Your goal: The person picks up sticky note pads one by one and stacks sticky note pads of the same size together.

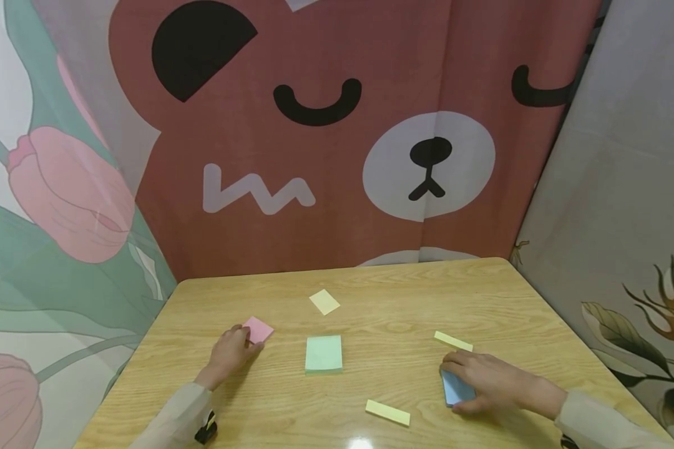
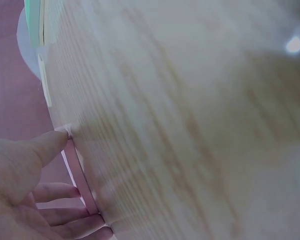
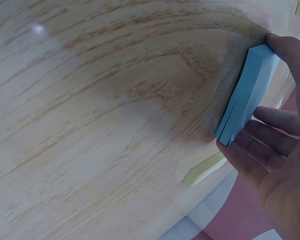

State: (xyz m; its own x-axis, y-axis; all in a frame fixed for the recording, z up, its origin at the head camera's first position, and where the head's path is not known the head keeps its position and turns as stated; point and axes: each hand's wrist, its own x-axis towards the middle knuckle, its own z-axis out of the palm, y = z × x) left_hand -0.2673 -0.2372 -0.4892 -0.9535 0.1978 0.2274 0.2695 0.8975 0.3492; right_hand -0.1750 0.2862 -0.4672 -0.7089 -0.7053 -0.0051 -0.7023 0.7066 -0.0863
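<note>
Head view: left hand (image 1: 229, 353) holds pink notes (image 1: 260, 330); right hand (image 1: 491, 381) grips blue notes (image 1: 457, 389); green notes (image 1: 323, 354) between.

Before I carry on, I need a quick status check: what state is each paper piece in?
Pink pad: held by its edges in left grip
Blue pad: held by its edges in right grip
Green pad: flat, untouched
Yellow square: flat, untouched
Near strip: flat, untouched
Far strip: flat, close to right grip
</note>
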